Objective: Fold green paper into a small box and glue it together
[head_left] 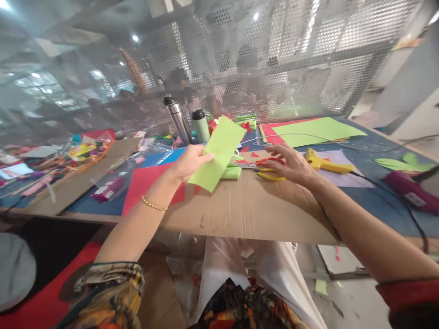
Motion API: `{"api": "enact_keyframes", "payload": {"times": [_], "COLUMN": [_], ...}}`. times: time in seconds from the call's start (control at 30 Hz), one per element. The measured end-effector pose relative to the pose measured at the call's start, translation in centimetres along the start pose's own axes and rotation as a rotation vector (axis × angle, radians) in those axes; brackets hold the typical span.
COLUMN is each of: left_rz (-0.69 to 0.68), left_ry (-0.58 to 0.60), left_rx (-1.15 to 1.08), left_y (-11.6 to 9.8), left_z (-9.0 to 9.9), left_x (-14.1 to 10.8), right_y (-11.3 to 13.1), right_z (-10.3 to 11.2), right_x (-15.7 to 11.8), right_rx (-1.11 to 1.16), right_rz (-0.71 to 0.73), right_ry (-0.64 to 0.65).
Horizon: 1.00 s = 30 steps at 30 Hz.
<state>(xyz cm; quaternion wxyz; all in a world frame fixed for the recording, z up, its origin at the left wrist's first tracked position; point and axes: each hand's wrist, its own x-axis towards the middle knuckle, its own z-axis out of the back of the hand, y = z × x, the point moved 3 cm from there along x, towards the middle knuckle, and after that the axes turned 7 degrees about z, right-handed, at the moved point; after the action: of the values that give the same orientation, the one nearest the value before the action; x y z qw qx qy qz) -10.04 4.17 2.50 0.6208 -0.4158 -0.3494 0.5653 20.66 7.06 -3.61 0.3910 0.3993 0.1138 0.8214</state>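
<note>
My left hand (194,161) pinches the left edge of a light green paper strip (224,148), tilted and raised over the cardboard. My right hand (290,167) is spread, fingers parted, over a tool with red and yellow handles (270,176) and metal jaws; whether it is scissors or pliers I cannot tell. The fingertips hover at or touch the red handle. Under the tool lies a brown cardboard sheet (254,210). Partly hidden behind the held strip is a folded green paper piece (232,172). Left of it lies red paper (147,183).
A yellow hot glue gun (327,163) with a black cord rests on pale purple paper (356,178) at right. Green sheets (318,130) lie behind it. A steel flask (179,122) and green bottle (200,125) stand at the back. Craft scraps clutter the left; metal mesh rises behind.
</note>
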Motion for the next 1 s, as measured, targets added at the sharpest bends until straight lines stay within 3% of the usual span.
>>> {"api": "enact_keyframes", "payload": {"times": [0.1,0.2,0.4,0.47,0.57,0.63,0.73,0.9,1.0], "left_rz": [-0.016,-0.220,-0.551,-0.676,-0.764,-0.809,-0.825,-0.786,-0.730], "left_ry": [0.175,0.228,-0.127,-0.224,-0.301,-0.276,-0.231,-0.297,-0.245], "left_rx": [0.232,0.500,1.000,1.061,1.182,1.227,1.186,1.124,1.027], "left_y": [-1.4,-3.3,-5.6,-4.7,-1.5,0.9,3.2,3.8,4.0], "left_z": [-4.2,-6.5,-7.4,-7.8,-8.7,-9.5,-10.1,-9.0,-8.3], "left_x": [0.1,0.0,-3.1,-5.1,-8.2,-10.3,-12.6,-12.8,-12.4], "right_y": [1.5,2.9,7.0,8.1,8.6,8.4,8.1,9.4,10.1], "right_z": [0.8,1.4,3.4,3.8,3.4,2.4,1.1,1.1,1.3], "right_x": [0.0,0.1,0.5,-0.1,-2.5,-5.2,-9.1,-11.5,-11.8], "right_rx": [0.461,0.573,0.161,0.030,-0.125,-0.209,-0.319,-0.367,-0.394], "right_rz": [-0.092,-0.042,0.263,0.369,0.518,0.597,0.583,0.533,0.521], "right_ry": [-0.020,-0.048,0.007,0.044,0.106,0.191,0.264,0.281,0.274]}}
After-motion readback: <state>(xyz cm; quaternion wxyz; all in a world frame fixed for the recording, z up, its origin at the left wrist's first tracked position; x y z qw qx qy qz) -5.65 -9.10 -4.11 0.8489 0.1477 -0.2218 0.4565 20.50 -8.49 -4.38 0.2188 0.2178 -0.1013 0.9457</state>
